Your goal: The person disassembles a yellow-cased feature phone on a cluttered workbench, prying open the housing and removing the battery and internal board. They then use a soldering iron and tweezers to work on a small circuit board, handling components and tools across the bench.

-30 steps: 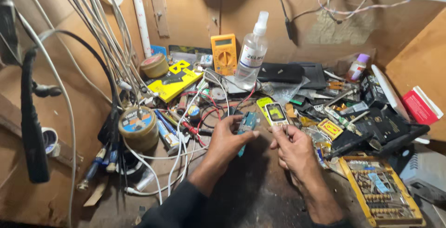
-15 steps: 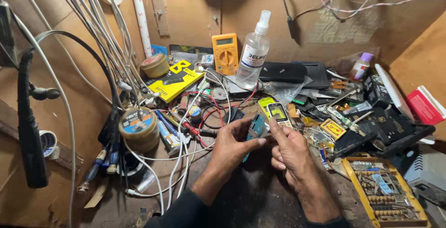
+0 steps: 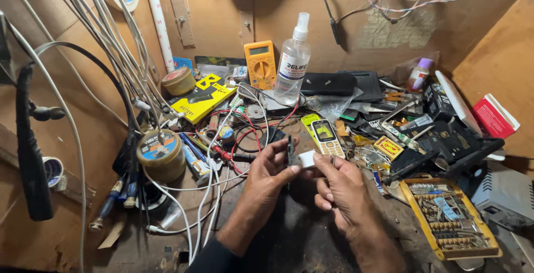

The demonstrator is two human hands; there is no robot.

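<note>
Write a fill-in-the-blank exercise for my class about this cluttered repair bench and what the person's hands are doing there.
1. The left hand holds a thin dark circuit board on its ____.
2. The right hand pinches a small ____ piece against it.
3. The multimeter leaning on the back wall is ____.
4. The clear spray bottle stands ____.

Missing words: edge; white; orange; upright

Both hands' fingers (image 3: 320, 159) pinch a small white part (image 3: 306, 158) above the cluttered workbench (image 3: 289, 239)
</note>
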